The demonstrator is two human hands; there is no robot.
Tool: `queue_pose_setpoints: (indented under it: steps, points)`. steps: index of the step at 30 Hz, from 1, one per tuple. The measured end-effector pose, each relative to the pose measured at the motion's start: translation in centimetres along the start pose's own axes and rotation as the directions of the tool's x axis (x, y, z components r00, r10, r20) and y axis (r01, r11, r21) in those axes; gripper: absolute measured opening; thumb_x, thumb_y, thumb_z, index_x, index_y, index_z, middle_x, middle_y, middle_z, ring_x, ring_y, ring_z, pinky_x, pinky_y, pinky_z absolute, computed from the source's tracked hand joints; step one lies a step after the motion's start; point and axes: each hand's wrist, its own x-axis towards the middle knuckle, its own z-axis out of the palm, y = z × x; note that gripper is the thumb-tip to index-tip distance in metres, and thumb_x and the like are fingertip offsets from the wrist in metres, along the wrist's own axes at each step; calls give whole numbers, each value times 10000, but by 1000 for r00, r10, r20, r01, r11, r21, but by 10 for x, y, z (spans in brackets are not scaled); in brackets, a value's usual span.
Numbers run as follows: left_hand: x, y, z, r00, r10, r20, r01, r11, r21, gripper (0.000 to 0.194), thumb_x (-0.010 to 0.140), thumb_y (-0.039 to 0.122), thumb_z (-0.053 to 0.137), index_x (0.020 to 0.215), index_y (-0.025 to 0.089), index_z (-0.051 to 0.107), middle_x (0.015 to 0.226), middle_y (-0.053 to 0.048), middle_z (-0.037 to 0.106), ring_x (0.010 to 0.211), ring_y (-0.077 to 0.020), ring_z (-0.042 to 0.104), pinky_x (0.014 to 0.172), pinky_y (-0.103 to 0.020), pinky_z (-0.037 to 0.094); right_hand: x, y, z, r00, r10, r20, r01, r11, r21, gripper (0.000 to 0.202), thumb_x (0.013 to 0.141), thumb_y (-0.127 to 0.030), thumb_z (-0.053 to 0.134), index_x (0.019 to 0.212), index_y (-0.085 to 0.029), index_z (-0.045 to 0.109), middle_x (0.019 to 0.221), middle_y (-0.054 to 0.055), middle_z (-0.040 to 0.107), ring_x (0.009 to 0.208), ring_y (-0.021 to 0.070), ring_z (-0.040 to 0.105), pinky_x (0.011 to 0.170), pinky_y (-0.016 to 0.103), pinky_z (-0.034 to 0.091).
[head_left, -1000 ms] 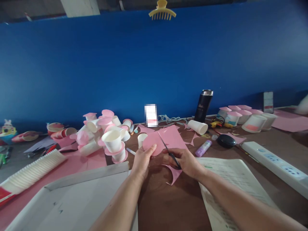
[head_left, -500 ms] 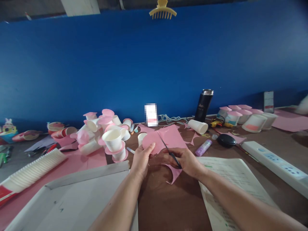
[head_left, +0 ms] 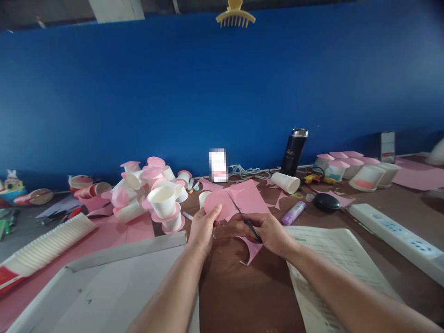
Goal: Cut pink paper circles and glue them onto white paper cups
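I see the left hand (head_left: 202,229) pinching the pink paper (head_left: 250,198), thumb on top; the right hand (head_left: 272,229) grips the scissors (head_left: 249,225), blades at the paper, which sits just ahead of both hands. To my left, a white cup (head_left: 162,200) stands mouth-up, its pale inside showing, near a row of nested cups (head_left: 57,243). A tipped cup (head_left: 281,181) lies beyond the paper. A pink scrap (head_left: 255,252) sits below the right hand, a purple glue stick (head_left: 293,213) just past it.

From here I see pink paper (head_left: 255,201), rounded on the left, square-cornered at right, held above the desk (head_left: 243,296); black-handled scissors (head_left: 252,228) cross it diagonally, blades seemingly together.
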Motion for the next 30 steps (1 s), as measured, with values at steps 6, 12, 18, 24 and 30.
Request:
queue_pose_setpoints:
  steps: [6,12,18,24,30]
  points:
    - [0,0,-1,999,46,0,-46,999,30,346,617,423,783,753,134,649,611,5,583,493,-60,440,470,-185,330,0,2,1,1000,9,-7,-9,1000,28,371,769,-486,663,834,-122,699,581,-37,426,535,74,308,489,230,258]
    - [-4,1,-1,994,88,69,-93,992,79,373,618,450,774,820,148,692,674,-38,663,580,-137,550,567,-250,423,2,5,1,999,33,-31,-31,998,62,428,751,-509,670,927,-122,718,595,-20,473,534,82,340,487,233,283]
    - [-8,4,2,992,62,108,-74,990,117,424,603,472,778,851,137,704,740,-78,703,685,-211,626,648,-302,462,3,3,-2,997,40,-65,-38,999,30,506,689,-561,697,935,-120,733,604,8,542,567,116,441,505,242,340]
    - [-7,1,2,989,88,119,-100,990,96,439,615,472,771,888,135,705,731,-80,702,707,-221,638,692,-335,481,2,1,-2,996,37,-84,-33,998,46,532,672,-570,709,955,-119,735,622,11,564,574,118,469,509,243,353]
    - [-5,0,2,991,89,99,-99,990,99,422,637,475,758,880,134,701,771,-87,711,743,-219,644,696,-314,483,3,3,-1,994,66,-83,-59,995,82,574,660,-577,717,987,-105,730,612,7,550,551,105,445,485,234,335]
